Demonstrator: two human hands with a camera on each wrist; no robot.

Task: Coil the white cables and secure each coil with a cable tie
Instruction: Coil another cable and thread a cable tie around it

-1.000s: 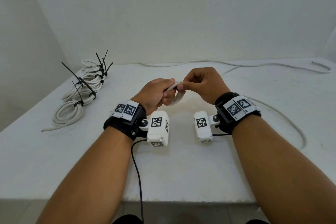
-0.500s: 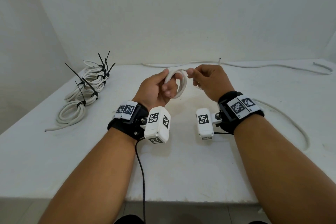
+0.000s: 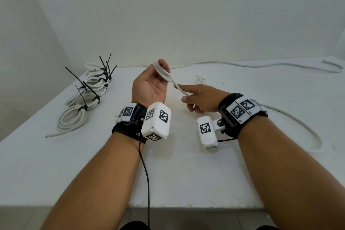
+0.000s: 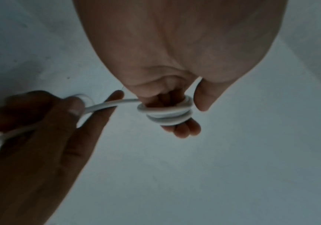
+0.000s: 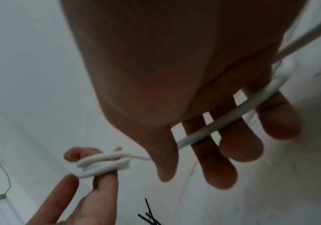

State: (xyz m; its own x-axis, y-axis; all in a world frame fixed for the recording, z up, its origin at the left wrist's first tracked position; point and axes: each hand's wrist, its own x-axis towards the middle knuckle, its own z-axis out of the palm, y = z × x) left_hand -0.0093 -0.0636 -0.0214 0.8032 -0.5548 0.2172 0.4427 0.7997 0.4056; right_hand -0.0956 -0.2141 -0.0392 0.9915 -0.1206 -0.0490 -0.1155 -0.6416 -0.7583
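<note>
My left hand is raised with its palm turned toward me. A white cable is wound in about three loops round its fingers, and the thumb lies against the loops. From the coil a strand slopes down to my right hand, a little lower and to the right. There the cable runs across the fingers and is pinched under the thumb. The left hand's coil also shows in the right wrist view.
Several finished white coils bound with black cable ties lie at the table's left. The loose cable trails off to the right and along the back edge. A bare cable end lies behind the hands. Black ties show below.
My left hand has risen and turned palm toward me, with the loops now round its fingers. The right hand has dropped lower and to the right along the strand.
</note>
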